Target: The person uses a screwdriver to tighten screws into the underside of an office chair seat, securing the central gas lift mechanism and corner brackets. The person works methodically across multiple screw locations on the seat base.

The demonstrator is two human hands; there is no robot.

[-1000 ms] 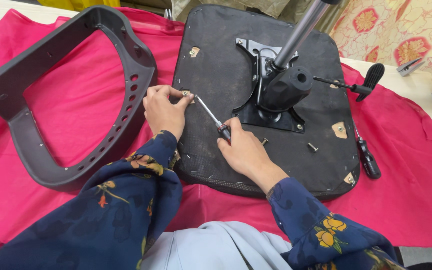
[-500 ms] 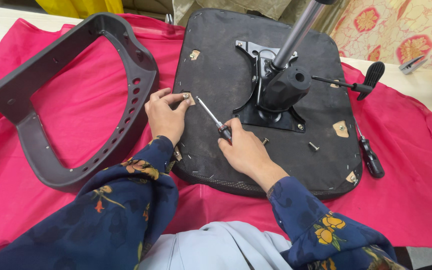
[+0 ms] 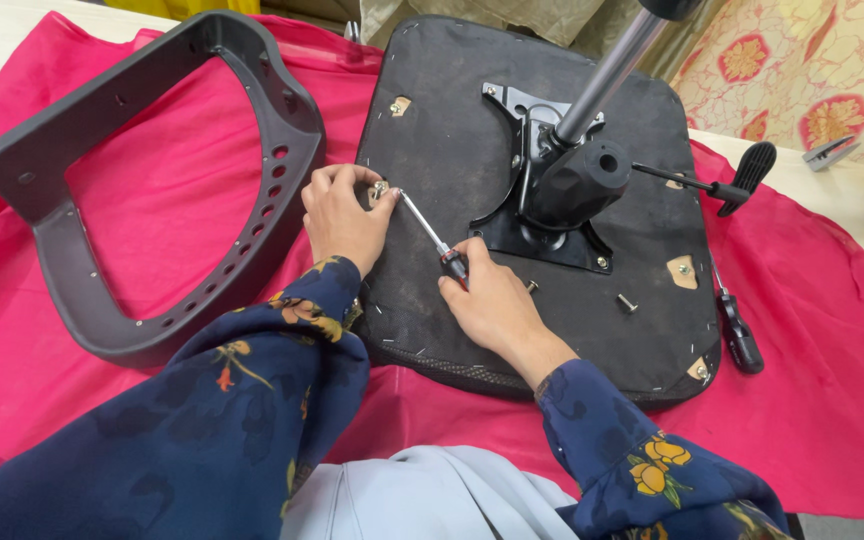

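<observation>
Little has shifted since a moment ago: both hands stay where they were, the driver's angle barely altered. Fingertips of the left hand are pinched together on a small metal fitting at the left edge of the upturned black fabric-covered chair seat base. Fingers of the right hand are clamped round the handle of a slim silver-shafted screwdriver with a dark red-banded grip. Its long axis runs diagonally, tip pointing up and left into the fitting, handle down and right toward the person.

To do this well, I'd judge the shaft should stay in line with the screw, the left fingers steadying the fitting while the right hand presses and turns.

Outward lie a black metal tilt mechanism with a grey gas column, loose bolts, a curved dark grey plastic backrest frame, a second black-handled screwdriver, all on a crimson cloth.
</observation>
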